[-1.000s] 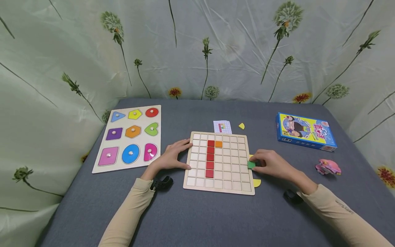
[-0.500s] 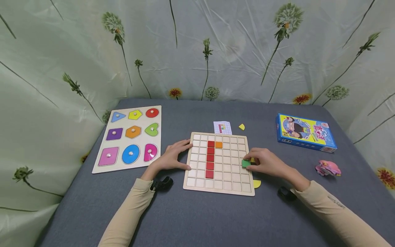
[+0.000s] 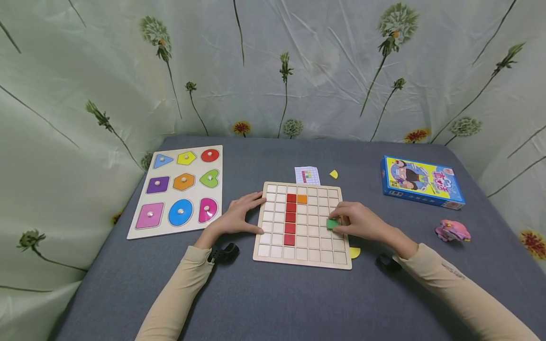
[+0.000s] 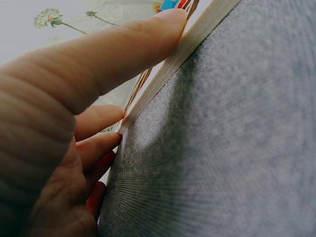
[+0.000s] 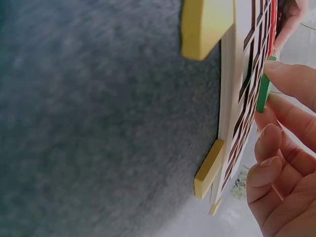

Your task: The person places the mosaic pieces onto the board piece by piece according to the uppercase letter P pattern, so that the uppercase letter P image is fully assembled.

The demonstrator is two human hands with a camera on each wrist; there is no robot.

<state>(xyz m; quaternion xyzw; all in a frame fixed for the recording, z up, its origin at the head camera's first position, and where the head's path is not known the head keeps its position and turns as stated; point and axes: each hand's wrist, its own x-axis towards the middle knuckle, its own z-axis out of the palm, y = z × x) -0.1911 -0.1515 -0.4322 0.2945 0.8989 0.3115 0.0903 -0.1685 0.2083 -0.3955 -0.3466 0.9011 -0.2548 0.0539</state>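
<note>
A wooden grid board [image 3: 315, 258] lies on the table, with several red square tiles [image 3: 290, 217] in one column and an orange tile [image 3: 302, 199] beside the top one. My left hand [image 3: 233, 219] rests at the board's left edge, thumb and fingers spread apart along it; the left wrist view shows the thumb [image 4: 143, 42] against the rim. Between thumb and fingers my right hand [image 3: 360, 221] pinches a green square tile [image 3: 332, 224], held over the right part of the grid. In the right wrist view the green tile [image 5: 264, 89] is seen edge-on.
A pattern card [image 3: 307, 175] pokes out behind the board, near a small yellow piece [image 3: 334, 174]. Another yellow piece [image 3: 355, 253] touches the right edge. Left stands a knobbed shape puzzle [image 3: 149, 194]; right, a blue-yellow box [image 3: 422, 182] and a pink toy [image 3: 454, 230].
My right hand has carried the green tile leftward, from the board's right edge to above its right-hand squares. The left hand and the board have stayed put.
</note>
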